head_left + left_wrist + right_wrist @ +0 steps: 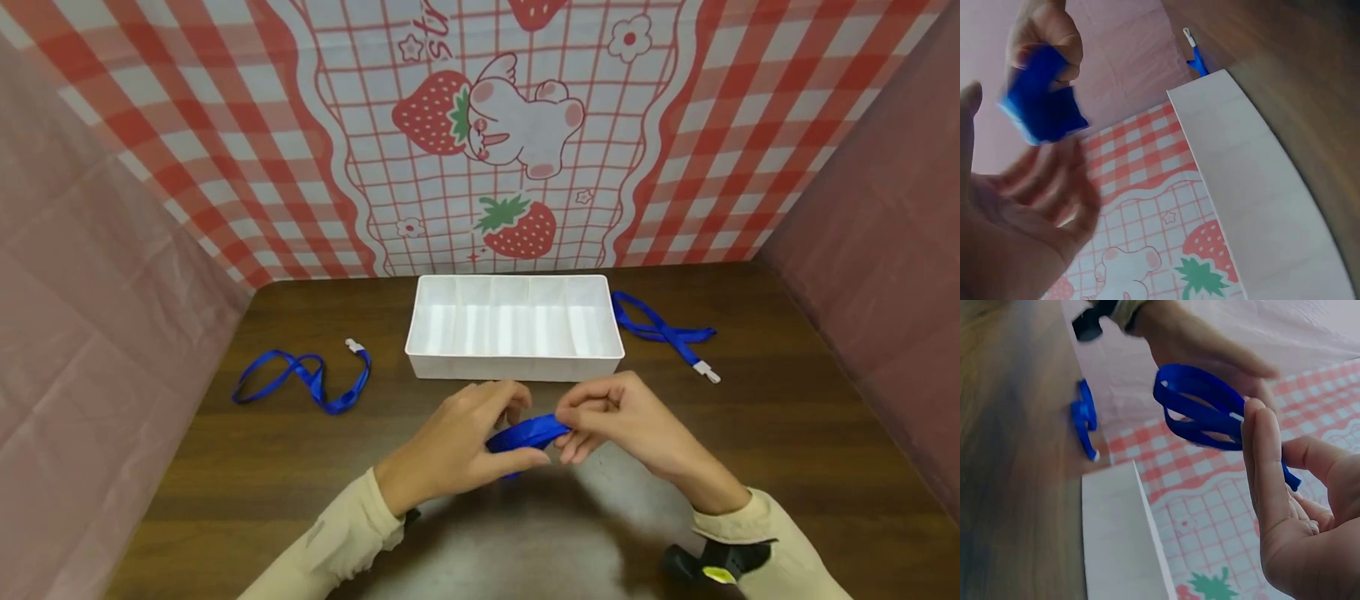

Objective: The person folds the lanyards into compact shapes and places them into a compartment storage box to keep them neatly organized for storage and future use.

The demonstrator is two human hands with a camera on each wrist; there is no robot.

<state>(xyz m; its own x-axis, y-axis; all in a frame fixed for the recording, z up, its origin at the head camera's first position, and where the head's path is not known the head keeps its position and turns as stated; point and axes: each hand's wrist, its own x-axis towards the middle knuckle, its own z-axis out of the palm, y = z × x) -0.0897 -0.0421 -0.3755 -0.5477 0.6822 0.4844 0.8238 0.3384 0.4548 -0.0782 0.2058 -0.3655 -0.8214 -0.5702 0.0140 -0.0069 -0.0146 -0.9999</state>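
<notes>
A blue lanyard (531,432), coiled into several loops, hangs between the two hands in front of the white tray. My right hand (633,429) pinches one end of the coil between thumb and fingers; in the right wrist view the loops (1210,417) fan out from those fingertips, with a short end poking out behind them. My left hand (450,437) lies around the other end of the coil, thumb below and fingers above, loosely bent. In the left wrist view the left fingers are spread and blurred just under the blue strap (1054,112).
The white divided tray (517,367) stands at the back middle of the wooden table (300,492). One blue lanyard (318,387) with a white clip lies to its left, another lanyard (663,333) to its right. A red-checked cloth (337,167) hangs behind.
</notes>
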